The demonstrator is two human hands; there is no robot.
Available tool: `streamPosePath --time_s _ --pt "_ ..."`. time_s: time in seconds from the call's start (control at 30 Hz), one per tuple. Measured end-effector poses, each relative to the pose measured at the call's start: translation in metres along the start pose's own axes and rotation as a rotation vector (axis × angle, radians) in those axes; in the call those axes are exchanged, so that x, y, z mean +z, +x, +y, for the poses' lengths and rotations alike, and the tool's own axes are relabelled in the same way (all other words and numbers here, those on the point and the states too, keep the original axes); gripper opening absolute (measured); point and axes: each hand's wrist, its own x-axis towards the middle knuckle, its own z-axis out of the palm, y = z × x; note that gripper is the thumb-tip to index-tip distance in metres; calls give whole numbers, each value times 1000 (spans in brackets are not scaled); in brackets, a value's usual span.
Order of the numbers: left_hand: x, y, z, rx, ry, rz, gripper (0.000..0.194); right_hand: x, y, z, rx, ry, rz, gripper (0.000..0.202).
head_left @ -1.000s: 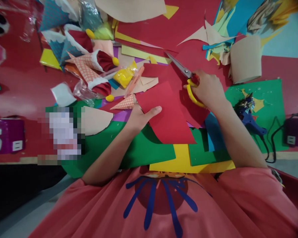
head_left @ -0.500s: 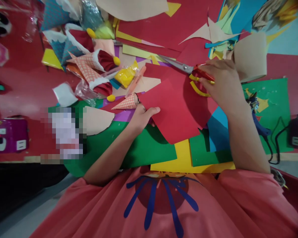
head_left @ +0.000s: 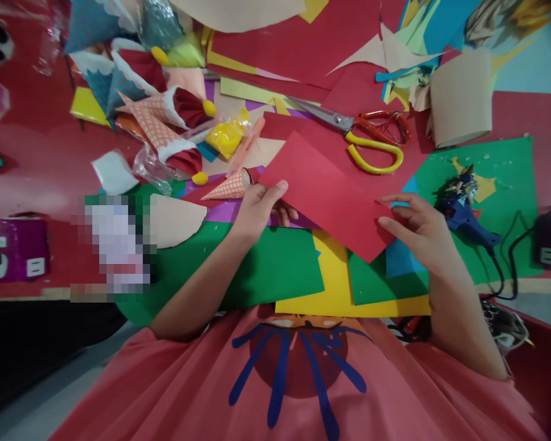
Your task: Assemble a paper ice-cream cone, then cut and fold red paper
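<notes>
A red sheet of craft paper or foam (head_left: 328, 190) is held up over the table. My left hand (head_left: 260, 205) grips its left edge, thumb on top and fingers beneath. At the sheet's right edge is my right hand (head_left: 416, 229), its thumb and fingers apart; whether the fingertips touch the edge is unclear. Beyond the sheet lie scissors (head_left: 342, 120) with one red and one yellow handle, loose on other red sheets. Close to my left hand rests a small orange checked cone (head_left: 227, 185).
Checked cone figures with red parts (head_left: 158, 116) crowd the back left. A blue glue gun (head_left: 471, 217) with a cord lies on a green sheet (head_left: 517, 184) at right. A beige roll (head_left: 461, 101) stands behind it. A purple box (head_left: 13, 248) sits at far left.
My right hand has let go of the scissors, leaving them on the table, and has come down to the red sheet's right edge. The sheet has turned in my left hand.
</notes>
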Motion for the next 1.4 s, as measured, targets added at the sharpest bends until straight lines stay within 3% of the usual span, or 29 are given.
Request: streamPosePath --time_s 0.07,0.17,0.27,0.37,0.47,0.57,0.67,0.8,0.9,1.03,1.23,1.4 --pt "-1 0 -1 54 17 12 39 -11 -3 3 16 -86 58 23" --pt "-2 -3 -2 153 126 24 40 -26 -2 7 -94 -290 54 15" --pt "-4 -6 -4 312 394 13 31 -38 10 11 -284 -556 -34 17" --pt "-7 -6 -8 548 770 -17 22 -44 29 13 -460 -755 -18 23" --pt "-7 -3 -9 709 1069 -225 39 -45 45 9 -536 -866 32 22" --pt "-2 -1 -11 697 1284 -447 70 -35 52 -3 -532 -924 170 20" --pt "4 -2 -11 641 1417 -492 67 -11 52 -16 -578 -799 234 15" --pt "2 -4 -12 686 1434 -463 58 29 51 -22 -732 -552 -96 17" --pt "-5 -4 -10 761 1419 -461 49 47 53 -19 -748 -534 -207 35" --pt "-14 -1 -7 794 1364 -457 46 55 54 -14 -742 -499 -245 44" --pt "-16 2 -7 716 1258 -448 33 60 51 -11 -779 -436 -244 36" --pt "-15 1 -6 746 1221 -394 24 58 51 -8 -770 -381 -231 34"
